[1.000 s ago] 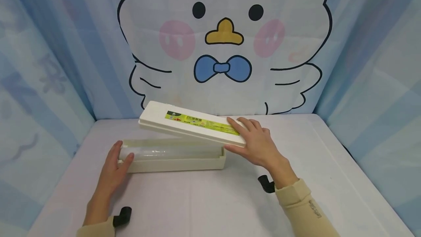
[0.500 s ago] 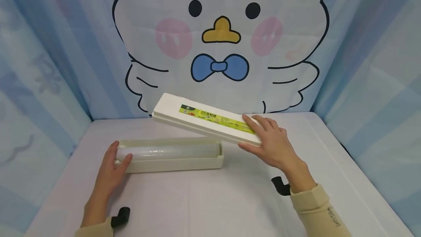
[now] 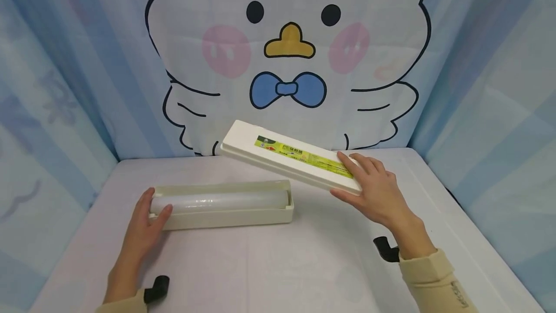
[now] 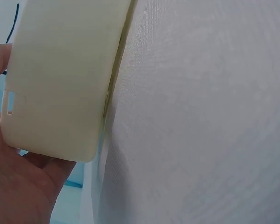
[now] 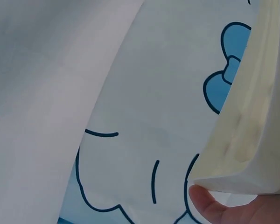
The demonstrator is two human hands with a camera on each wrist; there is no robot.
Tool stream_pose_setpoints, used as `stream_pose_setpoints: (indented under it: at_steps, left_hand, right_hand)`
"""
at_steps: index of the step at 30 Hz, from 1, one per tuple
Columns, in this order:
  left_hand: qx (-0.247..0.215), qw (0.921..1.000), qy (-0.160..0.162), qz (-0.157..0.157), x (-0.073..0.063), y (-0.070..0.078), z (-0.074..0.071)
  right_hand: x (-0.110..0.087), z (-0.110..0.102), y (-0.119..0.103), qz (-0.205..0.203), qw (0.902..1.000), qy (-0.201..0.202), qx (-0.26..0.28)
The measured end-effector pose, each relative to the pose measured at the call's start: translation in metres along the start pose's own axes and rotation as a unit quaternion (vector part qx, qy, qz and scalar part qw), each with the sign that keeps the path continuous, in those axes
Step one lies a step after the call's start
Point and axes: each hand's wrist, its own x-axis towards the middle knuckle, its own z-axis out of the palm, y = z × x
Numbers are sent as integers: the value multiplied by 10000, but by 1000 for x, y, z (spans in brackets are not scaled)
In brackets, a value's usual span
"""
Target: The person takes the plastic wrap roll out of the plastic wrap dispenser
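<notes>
A long cream plastic-wrap box (image 3: 234, 216) sits on the table, its top uncovered, with a shiny roll of plastic wrap (image 3: 221, 201) lying inside. My left hand (image 3: 145, 228) grips the box's left end, thumb on the front wall and fingers at the back; the left wrist view shows the box's outer wall (image 4: 65, 84) close up. To the right and above the table, my right hand (image 3: 380, 194) holds the white lid (image 3: 286, 156) by its right end. The lid carries a yellow-green label and tilts with its left end higher. Its hollow underside (image 5: 247, 126) shows in the right wrist view.
A white cloth covers the table (image 3: 260, 269). Behind it hangs a curtain (image 3: 286, 124) with a cartoon bird, and blue striped curtains stand at both sides. Black camera mounts (image 3: 157, 289) stick out at both wrists.
My right hand has carried the lid to the right, away from over the box, so more of the roll shows. The left hand stays on the box's left end.
</notes>
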Motion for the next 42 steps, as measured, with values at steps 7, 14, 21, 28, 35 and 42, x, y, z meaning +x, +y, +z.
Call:
stream_pose_setpoints:
  at_steps: [7, 14, 21, 28, 35, 42]
  left_hand:
    - [44, 10000, -7, 32, 0, -1, 0]
    - [17, 10000, -38, 23, 0, 1, -1]
    - [2, 10000, -37, 19, -2, 2, -1]
    - [-41, 10000, -50, -32, -2, 1, 0]
    - [-17, 10000, -65, -69, -2, -2, 0]
    - [-38, 10000, -57, -54, -1, -2, 0]
  right_hand:
    - [-5, -2, 8, 46, 9999, 100, -74]
    - [-11, -1, 16, 143, 9997, 106, -185]
    - [-19, 1, 26, 347, 9991, -21, -243]
    - [-24, 4, 35, 474, 9984, -40, -309]
    - [-28, 6, 41, 573, 9977, -26, -367]
    - [-33, 7, 47, 676, 9969, -36, -408]
